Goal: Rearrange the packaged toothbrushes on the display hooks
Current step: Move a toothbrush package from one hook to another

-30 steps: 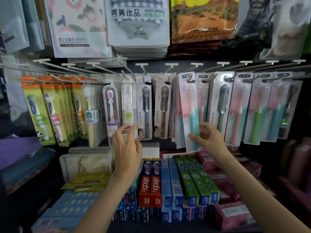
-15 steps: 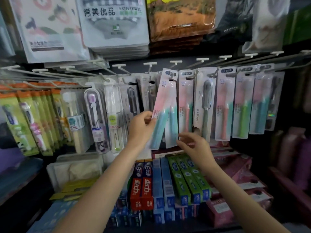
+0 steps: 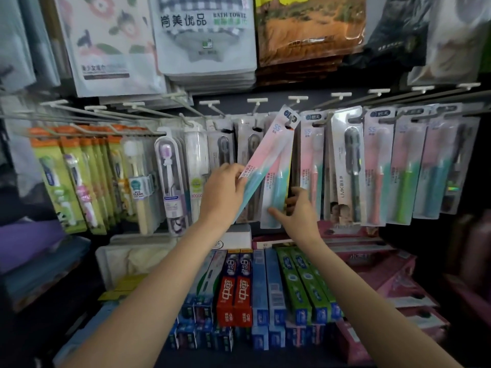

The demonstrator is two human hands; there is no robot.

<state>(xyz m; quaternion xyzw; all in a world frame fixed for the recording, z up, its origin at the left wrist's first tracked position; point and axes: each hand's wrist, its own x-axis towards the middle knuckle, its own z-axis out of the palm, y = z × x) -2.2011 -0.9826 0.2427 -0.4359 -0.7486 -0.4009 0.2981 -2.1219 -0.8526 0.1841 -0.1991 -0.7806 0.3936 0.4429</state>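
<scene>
**Pink-and-teal packs half lifted on the hook**

While the wall of bath towel bags (image 3: 207,35) hung overhead, printed "BATH TOWEL" beside large Chinese characters, the rows of display hooks (image 3: 259,102) below carried the carded toothbrushes. Under them stood toothpaste boxes (image 3: 239,288), red, blue and green; their lettering was too small for me to make out.

The tilted pink-and-teal pack (image 3: 268,160) leaned leftward, its top at the hook, "SS" printed near its head. The left hand (image 3: 223,195) pinched its lower edge between thumb and curled fingers. Just beside it the second pack (image 3: 276,192) hung straighter, and the right hand (image 3: 295,211) held its bottom end, thumb across the front and fingers behind.

I judged these packs light, thin and springy, with slick plastic fronts; a firm edge grip low down, steering the hang-hole, seemed best. A dark brush pack (image 3: 348,176) nearby read "LMK".
</scene>
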